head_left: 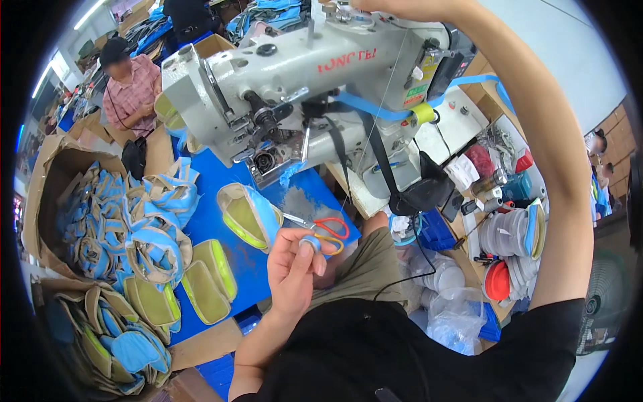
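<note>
Head: left hand (292,269) curled around scissors (316,224)

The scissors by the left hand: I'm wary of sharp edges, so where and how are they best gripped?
Probably by the red loop, coming from the right. The blades point left toward the pouch, so that side avoids their edges, and the red loop looks clearer of the left hand than the orange loop. Whether that hand holds the scissors is hard to tell.
</note>
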Demonstrator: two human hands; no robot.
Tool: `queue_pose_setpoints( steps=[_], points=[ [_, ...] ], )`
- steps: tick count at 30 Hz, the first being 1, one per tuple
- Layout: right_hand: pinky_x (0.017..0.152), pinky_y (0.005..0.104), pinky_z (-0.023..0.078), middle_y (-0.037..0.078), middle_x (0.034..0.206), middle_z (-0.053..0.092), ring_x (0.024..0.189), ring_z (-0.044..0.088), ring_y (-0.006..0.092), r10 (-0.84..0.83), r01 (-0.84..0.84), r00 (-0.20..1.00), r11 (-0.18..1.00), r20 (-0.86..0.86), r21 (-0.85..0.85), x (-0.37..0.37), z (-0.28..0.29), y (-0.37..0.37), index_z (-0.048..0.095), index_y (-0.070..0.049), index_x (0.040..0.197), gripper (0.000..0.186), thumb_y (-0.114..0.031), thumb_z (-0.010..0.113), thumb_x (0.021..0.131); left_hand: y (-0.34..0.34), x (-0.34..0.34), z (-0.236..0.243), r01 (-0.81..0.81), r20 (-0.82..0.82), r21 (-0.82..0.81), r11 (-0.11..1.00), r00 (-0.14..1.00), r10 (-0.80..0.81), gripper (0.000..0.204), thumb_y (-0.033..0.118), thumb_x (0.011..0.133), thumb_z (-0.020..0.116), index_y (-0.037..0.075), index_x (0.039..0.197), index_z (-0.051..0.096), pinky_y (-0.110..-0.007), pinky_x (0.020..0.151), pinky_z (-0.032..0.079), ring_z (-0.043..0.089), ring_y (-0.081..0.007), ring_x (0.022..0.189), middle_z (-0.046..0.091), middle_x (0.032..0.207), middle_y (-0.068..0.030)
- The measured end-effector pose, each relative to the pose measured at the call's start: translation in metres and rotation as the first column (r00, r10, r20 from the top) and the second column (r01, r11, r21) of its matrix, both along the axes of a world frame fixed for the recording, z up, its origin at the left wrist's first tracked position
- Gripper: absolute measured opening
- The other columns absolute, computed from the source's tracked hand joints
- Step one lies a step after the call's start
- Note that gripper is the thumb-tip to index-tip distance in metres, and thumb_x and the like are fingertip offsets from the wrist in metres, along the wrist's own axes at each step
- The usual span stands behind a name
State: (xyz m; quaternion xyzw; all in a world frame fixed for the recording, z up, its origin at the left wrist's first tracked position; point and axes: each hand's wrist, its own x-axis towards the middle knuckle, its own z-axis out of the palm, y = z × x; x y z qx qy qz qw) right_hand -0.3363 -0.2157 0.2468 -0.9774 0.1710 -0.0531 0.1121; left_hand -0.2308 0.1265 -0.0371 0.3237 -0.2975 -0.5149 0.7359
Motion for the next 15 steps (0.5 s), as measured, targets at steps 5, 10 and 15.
queue_pose_setpoints(
  steps=[5,10,15],
  points=[
    [0.095,0.0319,0.045,0.004,0.114,0.067,0.104,0.058,0.0161,0.056,-0.067,0.997,0.981,0.061,0.181,0.001,-0.010,-0.023,0.062,-0.007,0.131,0.033,-0.012,0.051,0.100,0.007,0.005,0.005,-0.045,0.008,-0.014,0.999,0.999,0.045,0.021,0.016,0.108,0.054,0.003,0.124,0.053,-0.028,0.064,0.044,0.053,-0.0121,0.070,0.071,0.100,-0.0190],
    [0.085,0.0301,0.044,0.000,0.101,0.064,0.092,0.053,0.0121,0.014,-0.037,0.990,0.985,0.137,0.169,0.005,-0.019,-0.028,0.066,-0.007,0.120,0.031,-0.009,0.052,0.093,0.014,0.010,0.009,-0.069,0.018,-0.031,0.997,0.997,0.069,0.021,0.016,0.109,0.053,0.004,0.126,0.053,-0.028,0.065,0.043,0.051,-0.0125,0.069,0.072,0.100,-0.0180],
    [0.081,0.0299,0.043,0.001,0.092,0.063,0.087,0.054,0.0136,-0.007,-0.007,0.994,0.992,0.109,0.123,0.015,-0.023,-0.038,0.068,-0.008,0.109,0.023,-0.010,0.054,0.090,0.018,0.014,0.015,-0.059,0.005,-0.069,0.996,0.998,0.060,0.022,0.015,0.108,0.055,0.003,0.126,0.052,-0.027,0.066,0.046,0.056,-0.0123,0.070,0.072,0.102,-0.0199]
  ],
)
